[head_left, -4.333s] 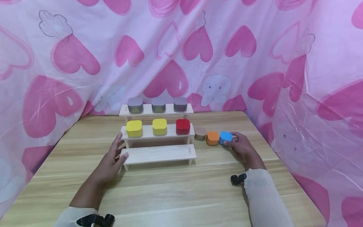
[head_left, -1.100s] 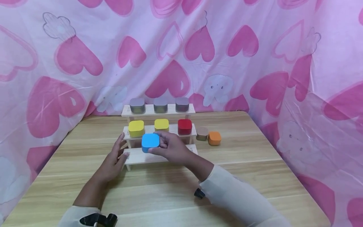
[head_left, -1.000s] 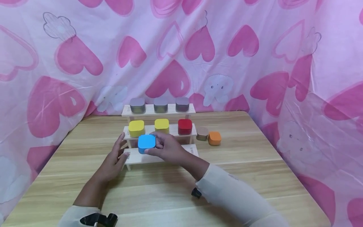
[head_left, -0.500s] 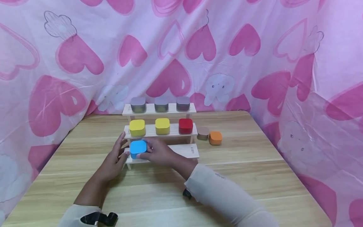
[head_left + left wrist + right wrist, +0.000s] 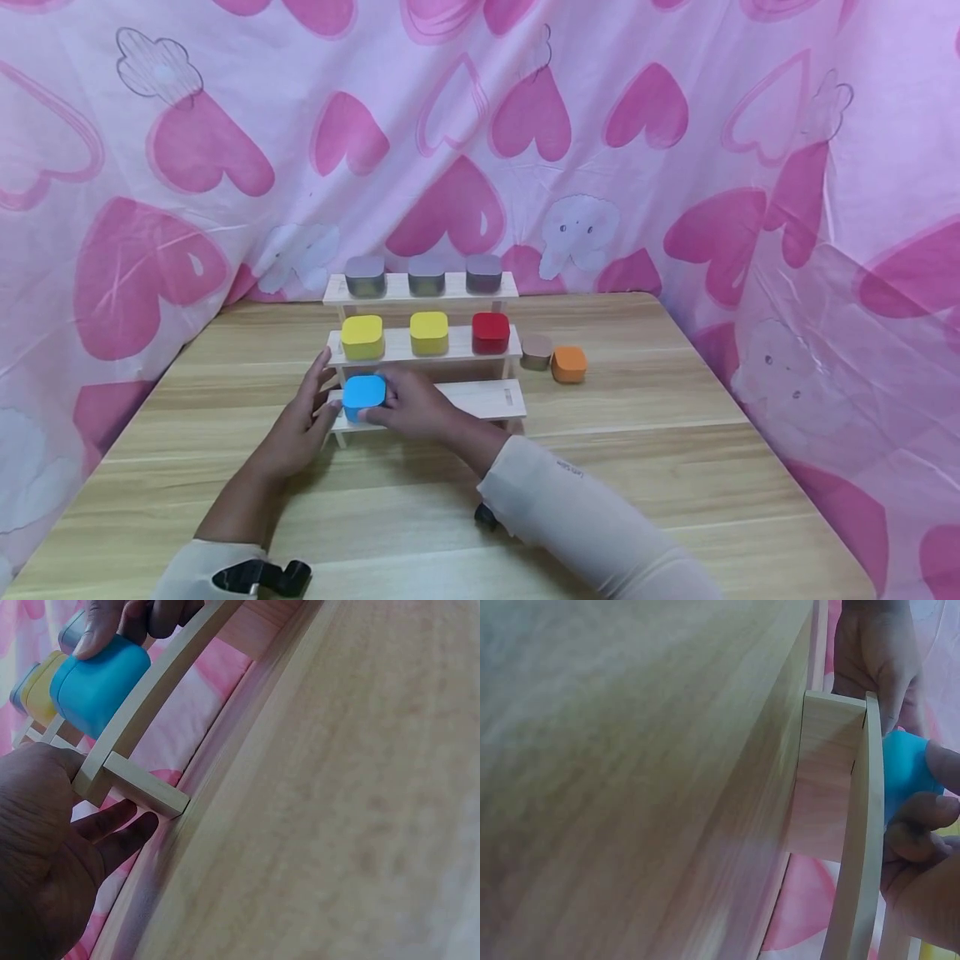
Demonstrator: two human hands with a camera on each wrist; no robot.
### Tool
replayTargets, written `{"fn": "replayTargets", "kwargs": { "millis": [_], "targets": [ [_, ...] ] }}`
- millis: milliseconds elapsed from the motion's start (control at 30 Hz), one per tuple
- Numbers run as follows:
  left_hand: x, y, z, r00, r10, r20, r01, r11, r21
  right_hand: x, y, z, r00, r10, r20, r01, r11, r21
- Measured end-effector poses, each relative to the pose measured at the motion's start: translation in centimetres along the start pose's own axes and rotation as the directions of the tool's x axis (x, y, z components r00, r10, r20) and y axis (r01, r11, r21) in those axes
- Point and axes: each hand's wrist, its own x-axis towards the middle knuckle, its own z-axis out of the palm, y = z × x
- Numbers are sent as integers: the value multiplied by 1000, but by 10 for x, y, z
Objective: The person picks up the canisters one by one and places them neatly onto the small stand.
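My right hand (image 5: 416,406) pinches a blue rounded-square block (image 5: 364,395) with a seam near its top. The block stands upright at the left end of the lowest step of a wooden three-step stand (image 5: 480,400). In the left wrist view, the blue block (image 5: 101,684) sits against the board, the right thumb on its side. My left hand (image 5: 296,425) touches the stand's left end, its thumb at the lowest step and its other fingers loosely extended beside the stand. The right wrist view shows the right fingers (image 5: 922,817) around the blue block (image 5: 904,769).
Two yellow blocks (image 5: 362,337) and a red block (image 5: 491,332) stand on the middle step. Three grey blocks (image 5: 426,276) line the top step. Right of the stand, a brownish block (image 5: 536,353) and an orange block (image 5: 569,365) rest on the wooden table (image 5: 600,467).
My right hand has carried the blue block from the table at the right, leftward and down to the lowest step's left end. The left hand stays at the stand.
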Motion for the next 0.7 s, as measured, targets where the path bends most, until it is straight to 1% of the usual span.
{"fn": "replayTargets", "kwargs": {
  "millis": [133, 267, 533, 700],
  "targets": [
    [0, 0, 0, 1000, 8, -3, -8, 1000, -2, 1, -1, 0, 1000, 20, -5, -20, 999, -31],
    [0, 0, 0, 1000, 14, -2, -14, 1000, -5, 1, -3, -1, 1000, 24, -8, -25, 999, -49],
    [1, 2, -1, 1000, 8, -1, -8, 1000, -5, 3, -3, 0, 1000, 15, -7, -15, 996, -82],
    [0, 2, 0, 1000, 4, -1, -4, 1000, -5, 3, -4, 1, 1000, 10, -4, -10, 997, -76]
  ]
}}
